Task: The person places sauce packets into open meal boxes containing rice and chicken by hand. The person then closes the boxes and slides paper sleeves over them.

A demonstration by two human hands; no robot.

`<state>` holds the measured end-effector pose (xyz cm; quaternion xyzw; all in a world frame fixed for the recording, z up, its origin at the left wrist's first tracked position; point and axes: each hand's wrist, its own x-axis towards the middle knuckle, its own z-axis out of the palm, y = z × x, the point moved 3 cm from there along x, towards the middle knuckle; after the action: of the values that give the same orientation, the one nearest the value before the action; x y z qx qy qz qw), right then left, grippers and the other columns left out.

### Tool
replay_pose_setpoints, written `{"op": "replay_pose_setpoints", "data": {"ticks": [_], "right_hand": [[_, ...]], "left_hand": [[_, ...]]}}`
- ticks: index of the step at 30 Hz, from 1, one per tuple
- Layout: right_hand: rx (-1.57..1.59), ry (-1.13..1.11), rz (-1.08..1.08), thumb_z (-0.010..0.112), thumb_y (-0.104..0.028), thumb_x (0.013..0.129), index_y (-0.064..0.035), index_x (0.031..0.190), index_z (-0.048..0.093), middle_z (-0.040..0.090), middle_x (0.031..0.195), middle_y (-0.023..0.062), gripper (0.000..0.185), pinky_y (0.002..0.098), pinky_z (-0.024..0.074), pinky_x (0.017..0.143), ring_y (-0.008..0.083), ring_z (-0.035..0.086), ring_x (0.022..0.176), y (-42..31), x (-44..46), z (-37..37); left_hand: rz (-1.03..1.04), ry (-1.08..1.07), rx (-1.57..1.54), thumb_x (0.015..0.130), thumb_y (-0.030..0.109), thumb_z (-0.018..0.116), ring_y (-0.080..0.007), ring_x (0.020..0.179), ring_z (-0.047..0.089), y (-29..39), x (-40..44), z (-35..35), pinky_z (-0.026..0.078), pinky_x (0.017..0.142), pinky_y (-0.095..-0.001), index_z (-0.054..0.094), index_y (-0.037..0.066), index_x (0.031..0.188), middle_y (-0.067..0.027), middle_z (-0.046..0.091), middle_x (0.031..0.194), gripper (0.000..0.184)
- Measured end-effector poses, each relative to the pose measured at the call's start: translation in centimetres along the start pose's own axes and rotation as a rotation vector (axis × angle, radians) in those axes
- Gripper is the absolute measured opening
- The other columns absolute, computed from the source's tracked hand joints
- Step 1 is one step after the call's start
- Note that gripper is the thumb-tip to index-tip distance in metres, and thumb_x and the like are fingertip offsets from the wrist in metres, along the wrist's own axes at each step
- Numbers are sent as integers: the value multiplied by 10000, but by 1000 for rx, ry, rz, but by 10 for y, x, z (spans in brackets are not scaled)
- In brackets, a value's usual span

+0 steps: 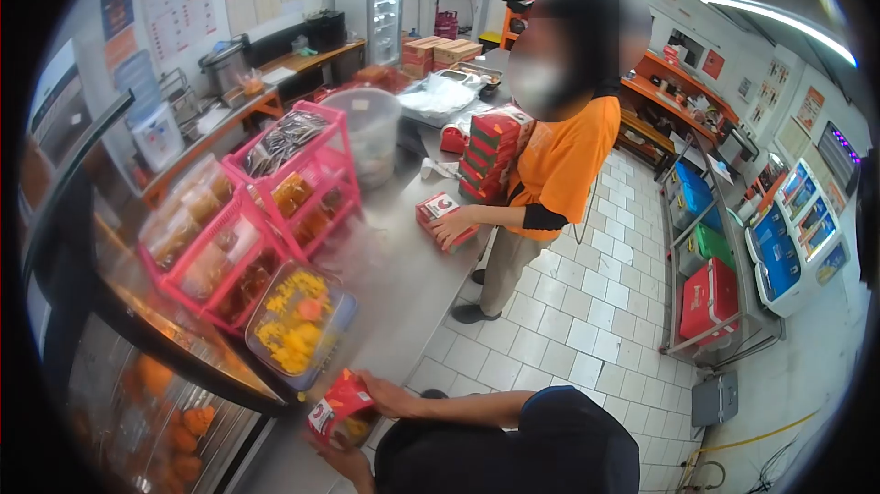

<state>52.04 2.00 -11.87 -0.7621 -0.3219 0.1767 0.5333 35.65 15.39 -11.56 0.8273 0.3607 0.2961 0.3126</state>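
my right hand (389, 395) and left hand (345, 461) hold a red-and-white cardboard box (346, 400) at two sides, near the clear plastic tub (347, 309). it seems light, but thin card may dent; low on the walls, gentle fingers are better.

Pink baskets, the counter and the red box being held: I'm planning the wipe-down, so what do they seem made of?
Pink baskets: likely smooth moulded plastic, given the even bright colour and openwork sides.
Counter: probably metal, perhaps stainless steel, judging by its grey, soft sheen.
Red box: apparently printed card, from its flat panels and graphics; any coating is unclear.
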Motion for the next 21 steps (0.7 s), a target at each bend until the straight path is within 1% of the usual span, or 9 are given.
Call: {"op": "replay_pose_setpoints", "data": {"ticks": [1,4,7,10,13,16,17,19,21], "right_hand": [[55,-101,149,549,92,808,-12,1458,256,496,1389,327,721,520,457,1017,504,539,1221,-9,1,-6],[-107,1,-118,563,77,802,-17,1551,219,511,1387,315,829,499,459,1048,483,538,1245,-10,-2,-11],[-108,60,-181,574,51,804,-29,1578,228,511,1406,301,851,488,461,1060,472,549,1243,3,0,1],[-67,121,-129,571,-88,910,-73,1559,327,618,1261,304,694,479,505,951,479,620,1113,2,-1,4],[-129,-37,104,553,-69,887,-79,1571,312,654,1197,296,725,470,516,943,459,646,1073,-16,11,-8],[-179,-67,123,530,-56,867,-100,1572,323,683,1111,284,736,454,536,896,453,667,1013,-8,33,-7],[-204,-165,226,578,-158,901,-155,1594,291,674,1218,240,750,512,480,982,431,652,1095,-3,36,-6],[-214,-188,195,612,-269,919,-197,1615,246,553,1413,216,789,579,382,1067,423,545,1273,8,24,4],[-351,-251,138,629,-390,929,-221,1631,202,381,1575,177,839,635,274,1130,424,383,1422,4,11,-2]], "left_hand": [[1,91,24,1029,478,487,-443,1409,429,29,7,-16,259,1181,-513,317,75,1580,-288,552,1417,704],[176,-215,320,1006,271,541,-466,1386,450,0,17,-18,334,1151,-515,339,70,1566,-300,538,1425,628],[-11,-252,-296,939,40,513,-429,1313,551,12,9,-14,428,1094,-472,414,62,1522,-286,593,1370,592],[-23,-122,-467,888,-63,449,-355,1198,651,19,12,-8,487,1029,-412,526,36,1421,-254,668,1266,548],[25,-183,-389,892,-57,473,-328,1144,670,23,35,-17,484,1023,-399,569,18,1368,-237,696,1208,491],[-5,-358,-288,925,-6,523,-337,1174,653,0,64,-24,486,1015,-394,558,1,1374,-251,676,1244,451],[-16,-404,-270,944,57,553,-331,1181,650,3,66,-24,482,1017,-388,532,-12,1396,-244,668,1263,458],[-40,-495,-225,983,183,611,-319,1194,643,10,70,-28,473,1021,-376,479,-39,1441,-228,651,1300,526],[-24,-658,-188,941,334,660,-388,1300,552,28,53,-41,439,1066,-451,381,-15,1515,-278,547,1412,727]]}}
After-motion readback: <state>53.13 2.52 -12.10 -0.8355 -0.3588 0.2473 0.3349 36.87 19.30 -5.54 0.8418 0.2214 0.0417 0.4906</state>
